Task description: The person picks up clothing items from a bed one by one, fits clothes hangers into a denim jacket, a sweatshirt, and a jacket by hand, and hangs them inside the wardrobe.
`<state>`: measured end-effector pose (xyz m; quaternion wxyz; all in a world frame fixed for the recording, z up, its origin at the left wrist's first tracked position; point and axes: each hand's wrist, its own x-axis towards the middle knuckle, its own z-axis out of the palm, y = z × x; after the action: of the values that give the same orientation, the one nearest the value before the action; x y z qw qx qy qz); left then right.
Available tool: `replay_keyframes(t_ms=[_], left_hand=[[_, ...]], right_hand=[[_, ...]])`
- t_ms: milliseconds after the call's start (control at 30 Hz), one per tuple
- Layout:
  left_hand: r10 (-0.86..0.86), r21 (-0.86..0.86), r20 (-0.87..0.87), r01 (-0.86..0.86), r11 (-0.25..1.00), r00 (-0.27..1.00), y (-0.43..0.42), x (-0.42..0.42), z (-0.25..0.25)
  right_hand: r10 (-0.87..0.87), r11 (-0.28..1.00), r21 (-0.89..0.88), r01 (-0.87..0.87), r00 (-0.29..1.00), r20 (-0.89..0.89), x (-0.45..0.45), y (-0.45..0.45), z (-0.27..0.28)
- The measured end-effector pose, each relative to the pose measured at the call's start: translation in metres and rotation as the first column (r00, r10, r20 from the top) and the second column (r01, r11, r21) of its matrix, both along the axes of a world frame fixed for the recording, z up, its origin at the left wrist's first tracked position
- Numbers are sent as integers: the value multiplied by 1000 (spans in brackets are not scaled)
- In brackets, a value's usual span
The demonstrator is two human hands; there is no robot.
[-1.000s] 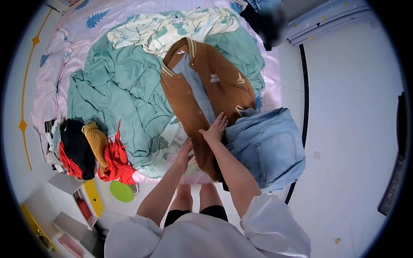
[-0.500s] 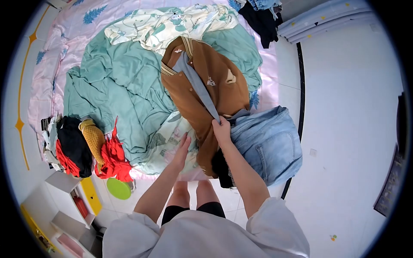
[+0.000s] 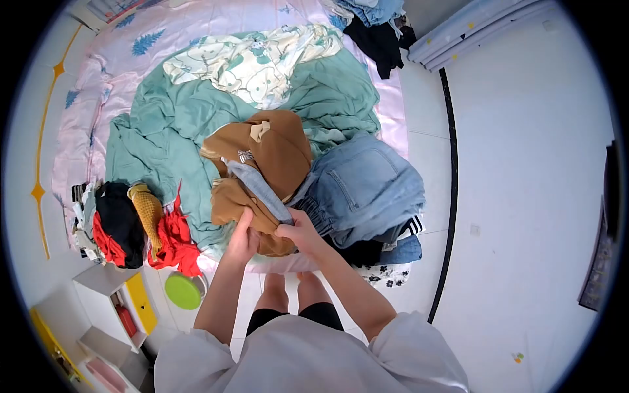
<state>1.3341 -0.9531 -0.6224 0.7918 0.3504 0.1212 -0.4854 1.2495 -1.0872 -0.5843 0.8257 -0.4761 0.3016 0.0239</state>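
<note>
The brown fabric jacket with grey-blue lining (image 3: pixel 282 154) lies bunched over the crumpled teal quilt (image 3: pixel 164 144), just beside a light-blue denim garment (image 3: pixel 373 187). Left hand (image 3: pixel 242 241) and right hand (image 3: pixel 301 234) each have their grip closed on its near end, slightly apart, probably to control the slack cloth while the bedding bears most weight

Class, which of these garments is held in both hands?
The brown jacket, gripped by the left hand and right hand; the blue jeans lie beside it, the mustard knit farther off to the left.
</note>
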Motion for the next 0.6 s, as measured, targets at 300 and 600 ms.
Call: replay_keyframes(t_ms=[300, 600], left_hand=[[164, 329, 285, -256, 909, 945, 24, 8, 61], [331, 148, 433, -428, 891, 838, 114, -1, 147]], right_hand=[[326, 730, -650, -212, 944, 58, -8, 39, 32], [180, 833, -553, 6, 943, 281, -32, 34, 144]])
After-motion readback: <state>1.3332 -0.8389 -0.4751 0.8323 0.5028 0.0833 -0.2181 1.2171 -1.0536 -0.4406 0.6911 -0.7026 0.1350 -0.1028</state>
